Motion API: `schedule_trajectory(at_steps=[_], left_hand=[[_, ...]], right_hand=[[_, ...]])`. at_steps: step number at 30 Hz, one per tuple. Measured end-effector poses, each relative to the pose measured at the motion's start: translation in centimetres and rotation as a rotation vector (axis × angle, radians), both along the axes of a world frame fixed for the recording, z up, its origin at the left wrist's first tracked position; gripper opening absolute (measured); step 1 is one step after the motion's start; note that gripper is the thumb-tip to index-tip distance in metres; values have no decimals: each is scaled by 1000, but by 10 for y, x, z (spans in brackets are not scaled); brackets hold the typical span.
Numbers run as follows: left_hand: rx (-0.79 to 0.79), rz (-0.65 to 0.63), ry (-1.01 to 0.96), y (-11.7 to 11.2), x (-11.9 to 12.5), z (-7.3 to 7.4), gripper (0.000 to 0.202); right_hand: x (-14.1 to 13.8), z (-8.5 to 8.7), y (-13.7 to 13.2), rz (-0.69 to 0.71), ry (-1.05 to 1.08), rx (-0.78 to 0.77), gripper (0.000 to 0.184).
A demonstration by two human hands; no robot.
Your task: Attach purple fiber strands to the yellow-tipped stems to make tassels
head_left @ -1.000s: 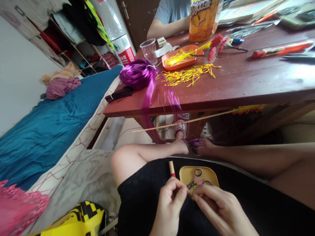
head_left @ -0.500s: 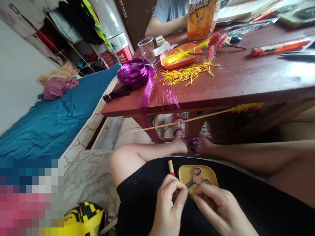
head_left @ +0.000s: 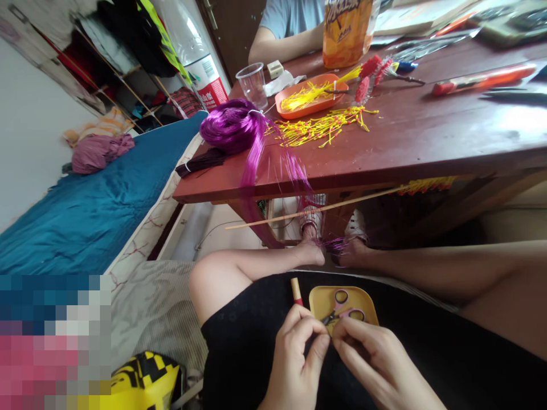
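Note:
My left hand (head_left: 297,361) is closed around a thin stick with a tan and red tip (head_left: 296,291) that pokes up above my fingers. Right beside it, my right hand (head_left: 378,364) pinches something too small to make out, its fingertips touching the left hand's. Both hands rest over my black-clothed lap. Just beyond them a small yellow tray (head_left: 318,297) lies on my lap with pink-handled scissors (head_left: 344,312) in it.
A red-brown table (head_left: 427,136) stands ahead with a purple thread bundle (head_left: 233,128), loose yellow stamens (head_left: 325,126), an orange tray (head_left: 329,102), a plastic cup (head_left: 253,84) and a snack bag (head_left: 346,31). Another person's arm (head_left: 282,48) rests at its far side. A blue-covered bed (head_left: 85,210) lies left.
My hands have stayed together on my lap with the fingers shifting slightly. The view has drifted a little.

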State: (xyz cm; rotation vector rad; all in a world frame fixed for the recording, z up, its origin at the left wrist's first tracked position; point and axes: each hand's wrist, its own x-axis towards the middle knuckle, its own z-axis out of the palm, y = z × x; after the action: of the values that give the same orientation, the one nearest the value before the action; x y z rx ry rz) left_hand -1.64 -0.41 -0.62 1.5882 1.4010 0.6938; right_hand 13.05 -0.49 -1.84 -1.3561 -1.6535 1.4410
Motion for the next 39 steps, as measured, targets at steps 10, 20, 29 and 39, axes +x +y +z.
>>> schedule_trajectory(at_steps=[10,20,29,39], left_hand=[[-27,-29,-27,-2,4,-3,21],[-42,67,-66,-2,5,-6,23],[-89,151,-114,-4,8,-7,28],[-61,118,-48,-4,7,-12,30]], right_hand=[[0,1,0,33,-33,41,27],[1,-4,-1,-23,-208,379,12],[5,-6,3,-54,-217,619,9],[7,-9,5,-80,-251,674,13]])
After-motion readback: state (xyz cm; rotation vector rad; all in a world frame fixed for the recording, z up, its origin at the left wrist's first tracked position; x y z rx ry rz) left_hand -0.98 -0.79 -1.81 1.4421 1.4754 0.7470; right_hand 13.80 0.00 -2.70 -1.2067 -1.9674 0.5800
